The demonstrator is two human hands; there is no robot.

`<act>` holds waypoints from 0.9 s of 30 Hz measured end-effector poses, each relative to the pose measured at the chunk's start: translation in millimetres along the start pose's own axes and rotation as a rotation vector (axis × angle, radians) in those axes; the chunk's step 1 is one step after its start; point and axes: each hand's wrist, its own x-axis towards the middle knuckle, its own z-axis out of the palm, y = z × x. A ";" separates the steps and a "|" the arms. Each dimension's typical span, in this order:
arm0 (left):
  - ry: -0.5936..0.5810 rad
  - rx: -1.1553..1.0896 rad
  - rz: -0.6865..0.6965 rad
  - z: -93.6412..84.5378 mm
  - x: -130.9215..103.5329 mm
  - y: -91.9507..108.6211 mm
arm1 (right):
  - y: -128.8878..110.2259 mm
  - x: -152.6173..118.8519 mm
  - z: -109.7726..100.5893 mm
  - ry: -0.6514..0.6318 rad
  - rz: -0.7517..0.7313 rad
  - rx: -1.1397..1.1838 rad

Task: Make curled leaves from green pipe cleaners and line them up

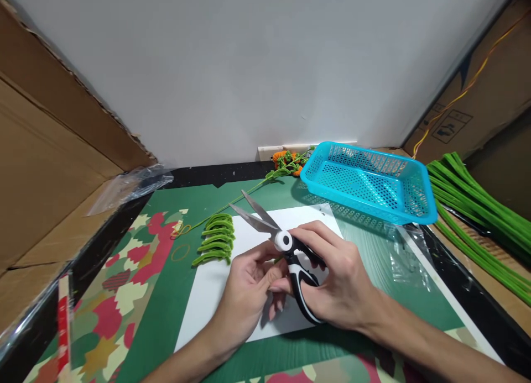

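Observation:
Black and white scissors (284, 240) are in my right hand (336, 275), with fingers through the handles and the blades parted, pointing up and left. My left hand (249, 289) is pinched closed just below the pivot, close to the right fingertips. A bit of green shows between its fingers, but most of what it holds is hidden. Both hands are above a white sheet of paper (188, 322). Several curved fuzzy green pieces (215, 239) lie in a column on the paper's left edge.
A blue perforated basket (369, 184) stands at the back right. Left of it lies a green stem with orange flowers (286, 162). Green fuzzy sticks (481, 206) lie at the far right. Clear plastic (409, 256), a rubber band (180, 253) and cardboard walls (45, 134) surround the mat.

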 end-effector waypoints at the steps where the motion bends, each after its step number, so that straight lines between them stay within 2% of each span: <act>1: 0.006 -0.004 -0.006 0.1 0.7 0.5 | 0.2 -0.4 0.0 0.000 -0.008 -0.028; 7: 0.035 -0.006 -0.020 2.8 2.5 1.7 | 2.0 -2.4 2.9 -0.036 -0.020 -0.052; 17: 0.099 0.034 0.055 1.2 4.0 0.9 | 5.7 -4.7 2.1 -0.117 -0.033 -0.069; 23: 0.111 0.057 0.031 -4.0 7.5 -0.4 | 15.4 -7.3 8.1 -0.042 -0.084 -0.160; 27: 0.114 0.021 0.023 -3.2 9.0 1.1 | 15.6 -7.6 7.8 -0.045 -0.100 -0.172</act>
